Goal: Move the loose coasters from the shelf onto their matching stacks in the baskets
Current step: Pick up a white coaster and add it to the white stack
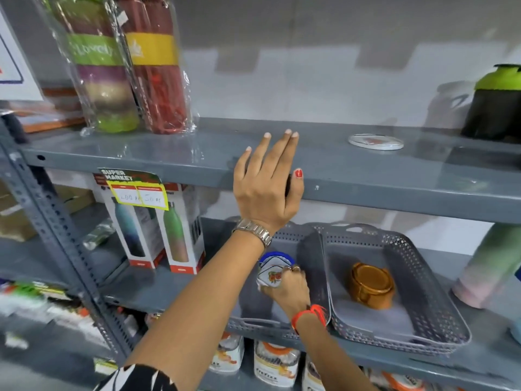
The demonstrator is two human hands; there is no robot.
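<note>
Grey shelf [169, 153] — left hand [267, 187] flat on edge, right hand [287, 286] gripping coaster [272, 275]

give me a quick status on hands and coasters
Left hand open, resting on upper shelf edge. Right hand shut on white coaster in left basket. One loose coaster on shelf, nothing in the way.
</note>
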